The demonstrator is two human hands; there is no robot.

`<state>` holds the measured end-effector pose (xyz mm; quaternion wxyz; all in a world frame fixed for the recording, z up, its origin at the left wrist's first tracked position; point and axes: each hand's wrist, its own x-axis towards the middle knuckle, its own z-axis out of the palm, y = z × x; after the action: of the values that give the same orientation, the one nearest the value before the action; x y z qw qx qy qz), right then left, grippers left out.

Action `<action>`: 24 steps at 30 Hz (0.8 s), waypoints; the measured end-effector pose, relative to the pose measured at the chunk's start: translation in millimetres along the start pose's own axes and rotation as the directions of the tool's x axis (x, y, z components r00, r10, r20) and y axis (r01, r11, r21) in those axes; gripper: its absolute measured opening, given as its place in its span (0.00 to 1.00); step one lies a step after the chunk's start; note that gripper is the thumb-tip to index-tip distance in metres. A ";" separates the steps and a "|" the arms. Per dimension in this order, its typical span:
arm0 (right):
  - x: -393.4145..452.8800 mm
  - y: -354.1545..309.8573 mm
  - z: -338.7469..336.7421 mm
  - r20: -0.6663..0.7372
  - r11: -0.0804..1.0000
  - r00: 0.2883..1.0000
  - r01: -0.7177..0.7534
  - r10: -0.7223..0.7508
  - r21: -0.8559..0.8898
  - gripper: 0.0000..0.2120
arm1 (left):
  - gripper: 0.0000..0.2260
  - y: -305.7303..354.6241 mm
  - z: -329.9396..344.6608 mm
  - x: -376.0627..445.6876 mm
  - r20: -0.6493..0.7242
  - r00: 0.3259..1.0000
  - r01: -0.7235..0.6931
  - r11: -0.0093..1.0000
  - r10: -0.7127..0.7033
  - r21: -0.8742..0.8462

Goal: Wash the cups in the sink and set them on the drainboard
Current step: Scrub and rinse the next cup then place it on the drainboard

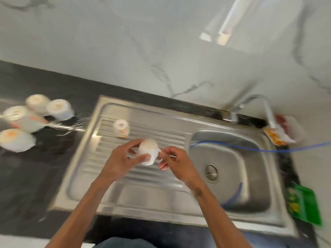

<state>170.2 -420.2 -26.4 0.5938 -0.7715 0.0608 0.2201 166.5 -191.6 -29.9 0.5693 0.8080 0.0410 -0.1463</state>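
Note:
A white cup (pixel 148 151) is held upside down above the ribbed steel drainboard (pixel 100 169). My left hand (pixel 123 158) grips its body from the left. My right hand (pixel 174 161) pinches its handle side from the right. Another white cup (pixel 121 128) stands upside down on the far part of the drainboard. The sink basin (pixel 232 169) lies to the right of my hands with nothing but its drain in it. The whole view is blurred by motion.
Several upturned white cups (pixel 35 119) stand on the dark wet counter at the left. A tap (pixel 258 108) rises behind the basin and a blue hose (pixel 250 149) crosses it. A green packet (pixel 302 203) and a soap tray (pixel 284 131) sit at the right.

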 end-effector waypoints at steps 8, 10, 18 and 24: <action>-48.5 64.2 -209.8 -0.436 0.993 0.892 -0.118 0.120 0.032 0.09 | 0.14 99.3 255.5 64.2 0.242 0.951 0.280 0.865 -0.192 -0.417; -42.2 69.8 -252.7 -0.529 0.993 0.842 -0.115 0.105 0.015 0.09 | 0.09 120.8 302.0 82.2 0.336 0.881 0.467 0.729 -0.334 -0.501; 0.7 75.9 -324.7 -0.572 0.973 0.813 -0.034 -0.107 -0.230 0.04 | 0.18 165.6 360.2 143.6 0.432 0.758 0.618 0.325 -0.489 -0.716; -9.4 99.0 -323.5 -0.353 0.936 0.908 0.099 -0.223 -0.338 0.04 | 0.21 158.0 357.2 154.3 0.421 0.720 0.647 0.316 -0.551 -0.694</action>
<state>213.0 -755.3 -46.6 0.4565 -0.8862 0.0762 0.0203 282.7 -595.0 -40.5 0.7748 0.3731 0.3685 -0.3533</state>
